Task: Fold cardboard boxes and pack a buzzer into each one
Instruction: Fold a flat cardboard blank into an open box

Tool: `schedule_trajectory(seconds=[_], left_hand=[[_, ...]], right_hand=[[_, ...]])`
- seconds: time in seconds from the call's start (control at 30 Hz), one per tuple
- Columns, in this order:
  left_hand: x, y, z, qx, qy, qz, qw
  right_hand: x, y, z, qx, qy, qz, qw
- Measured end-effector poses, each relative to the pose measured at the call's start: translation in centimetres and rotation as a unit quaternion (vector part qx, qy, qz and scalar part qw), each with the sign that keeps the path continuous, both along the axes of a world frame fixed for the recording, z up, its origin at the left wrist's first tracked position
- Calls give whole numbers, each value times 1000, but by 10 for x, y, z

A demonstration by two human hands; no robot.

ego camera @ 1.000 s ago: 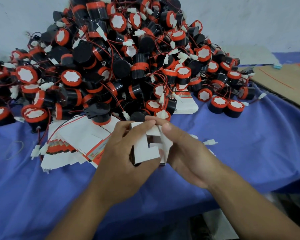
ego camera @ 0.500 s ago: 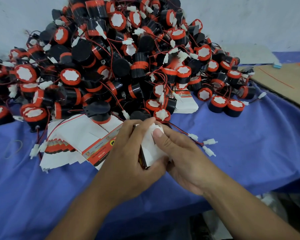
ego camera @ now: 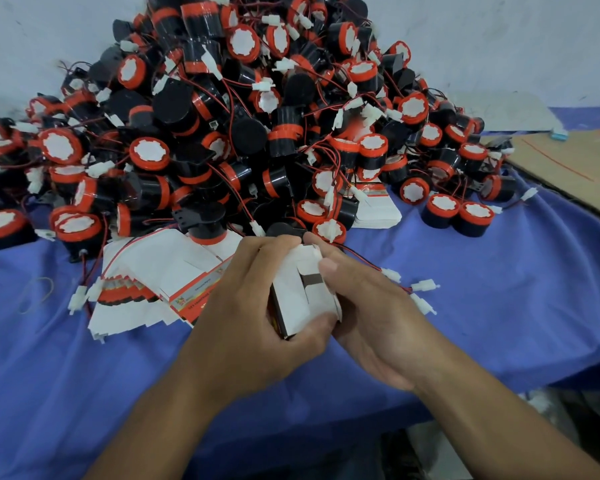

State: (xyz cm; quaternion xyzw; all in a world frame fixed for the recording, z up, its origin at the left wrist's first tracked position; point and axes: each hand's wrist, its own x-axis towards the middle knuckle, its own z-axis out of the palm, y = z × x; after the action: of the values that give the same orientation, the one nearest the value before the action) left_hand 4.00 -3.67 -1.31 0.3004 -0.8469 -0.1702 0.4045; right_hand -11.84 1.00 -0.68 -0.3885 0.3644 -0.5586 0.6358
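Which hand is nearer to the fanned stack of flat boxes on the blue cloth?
Left. The left hand overlaps the stack's right edge; the right hand is farther right, beyond the held box.

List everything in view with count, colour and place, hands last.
box: one, white, front centre
buzzers: many, black with orange rims and white faces, heaped at the back
flat box blanks: one fanned stack, white with orange print, left of the box
second blank stack: one, white, under the heap's right edge
connectors: several, white on red wires, right of the box
cloth: one, blue, spread under everything
cardboard sheet: one, brown, far right
left hand: grips the box's left side
right hand: holds its right side, fingertip on a flap
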Motion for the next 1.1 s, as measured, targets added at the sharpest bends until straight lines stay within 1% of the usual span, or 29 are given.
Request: schedule_trajectory(seconds=[0.07,0.13,0.17,0.23,0.3,0.47,0.7,0.77,0.87,0.93,1.0,1.03,1.07,1.1], left_hand=[[0,1,0,-10,-5,-6,1000],[-1,2,0,-21,-20,-9,1000],[-1,3,0,-27,-25,-9,999],[-2,3,0,-36,-27,-9,999],[-2,3,1,-42,-24,-9,999],[-3,2,1,-49,-16,-17,999],[-1,-1,0,-60,-20,-27,998],[-1,-1,0,-55,-16,-28,998],[-1,1,0,-35,-17,-27,999],[-1,3,-1,-26,-18,-27,999],[-1,3,-1,-21,-20,-30,999],[-1,3,-1,-22,-22,-28,999],[0,2,-1,-25,-24,-22,999],[0,2,-1,-29,-27,-16,999]], right_hand=[[1,1,0,-22,58,-5,998],[0,2,-3,-48,142,-23,988],[0,1,-4,-56,170,-30,983],[0,2,-4,-67,196,-34,978],[0,2,-4,-77,203,-35,976],[-2,2,-7,-91,179,-23,979],[-3,1,-6,-88,210,-23,974],[-3,3,-7,-84,238,-26,967],[1,4,-9,-61,308,-46,948],[2,5,-11,-64,324,-56,942],[3,5,-15,-76,344,-43,935],[3,5,-15,-66,336,-35,939],[1,4,-14,-51,299,-31,952],[0,2,-12,-43,243,-34,968]])
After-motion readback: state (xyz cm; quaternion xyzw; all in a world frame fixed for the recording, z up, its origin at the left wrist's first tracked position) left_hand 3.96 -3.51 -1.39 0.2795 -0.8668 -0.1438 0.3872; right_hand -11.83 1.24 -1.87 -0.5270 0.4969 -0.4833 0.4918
